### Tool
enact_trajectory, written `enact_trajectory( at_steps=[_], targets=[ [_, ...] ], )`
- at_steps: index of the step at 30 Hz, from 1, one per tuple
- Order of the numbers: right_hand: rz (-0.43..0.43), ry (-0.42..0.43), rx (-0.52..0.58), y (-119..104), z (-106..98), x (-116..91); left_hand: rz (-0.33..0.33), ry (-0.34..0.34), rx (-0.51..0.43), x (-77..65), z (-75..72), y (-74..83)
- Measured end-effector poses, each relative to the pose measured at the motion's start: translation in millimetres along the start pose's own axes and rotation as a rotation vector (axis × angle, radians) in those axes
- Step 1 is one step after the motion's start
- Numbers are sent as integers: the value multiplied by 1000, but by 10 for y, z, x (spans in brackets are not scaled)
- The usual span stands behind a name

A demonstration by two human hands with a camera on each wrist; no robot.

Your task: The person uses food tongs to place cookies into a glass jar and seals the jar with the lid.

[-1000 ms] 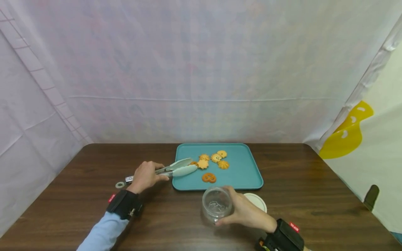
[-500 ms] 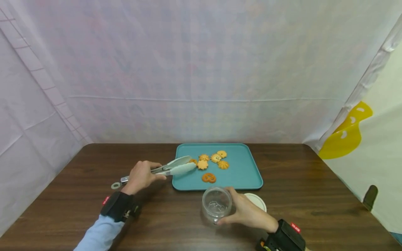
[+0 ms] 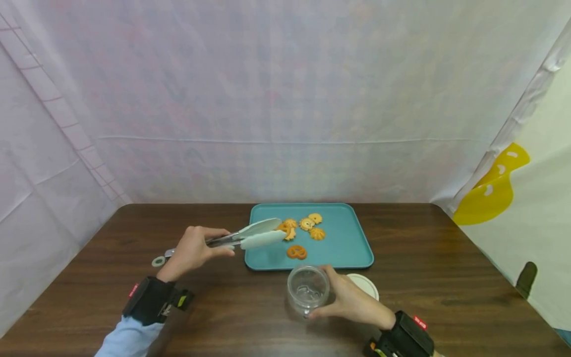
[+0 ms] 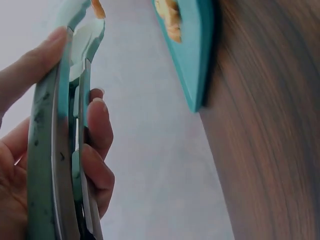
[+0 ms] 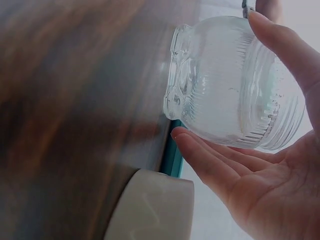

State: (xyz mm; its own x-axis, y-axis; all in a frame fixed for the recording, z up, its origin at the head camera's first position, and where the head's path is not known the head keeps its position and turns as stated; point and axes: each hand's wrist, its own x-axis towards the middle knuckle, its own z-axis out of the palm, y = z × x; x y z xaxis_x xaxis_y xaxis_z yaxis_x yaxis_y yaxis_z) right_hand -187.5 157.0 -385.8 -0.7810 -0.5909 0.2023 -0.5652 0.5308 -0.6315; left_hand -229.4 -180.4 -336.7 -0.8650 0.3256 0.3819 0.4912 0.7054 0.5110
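Note:
My left hand (image 3: 192, 250) grips a pair of tongs (image 3: 262, 234) with pale green tips. Pinched at those tips is a small brown pretzel (image 3: 284, 227), raised over the left part of the blue-green tray (image 3: 345, 250); in the left wrist view only a sliver of the pretzel (image 4: 98, 9) shows. A second pretzel (image 3: 296, 252) lies near the tray's front edge. In front of the tray stands an open glass jar (image 3: 308, 292), upright on the table. My right hand (image 3: 345, 302) holds it from the right side, thumb and fingers around the ribbed glass (image 5: 220, 80).
Several cookies (image 3: 317, 233) lie on the tray, some partly behind the tong tips. A white lid (image 3: 365, 285) rests on the brown table (image 3: 424, 277), just right of the jar and partly hidden by my right hand. Pale cloth (image 3: 285, 99) hangs behind the table.
The tongs have lifted the pretzel up from the tray's left side and shifted it slightly right. My left wrist has swung left and turned. The right hand and jar stay put.

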Motion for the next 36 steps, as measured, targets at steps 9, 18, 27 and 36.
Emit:
enact_trajectory(
  at_steps=[9,18,27,36],
  targets=[
    [-1,10,-9,21,7,8,133,-14,-73,-98,22,114],
    [-1,8,-18,24,7,7,149,-99,-134,-171,76,185],
    [43,-18,-8,12,-8,1,191,-181,-235,-201,157,186],
    [39,-28,-14,5,-11,-4,230,-237,-228,-211,212,176]
  ],
)
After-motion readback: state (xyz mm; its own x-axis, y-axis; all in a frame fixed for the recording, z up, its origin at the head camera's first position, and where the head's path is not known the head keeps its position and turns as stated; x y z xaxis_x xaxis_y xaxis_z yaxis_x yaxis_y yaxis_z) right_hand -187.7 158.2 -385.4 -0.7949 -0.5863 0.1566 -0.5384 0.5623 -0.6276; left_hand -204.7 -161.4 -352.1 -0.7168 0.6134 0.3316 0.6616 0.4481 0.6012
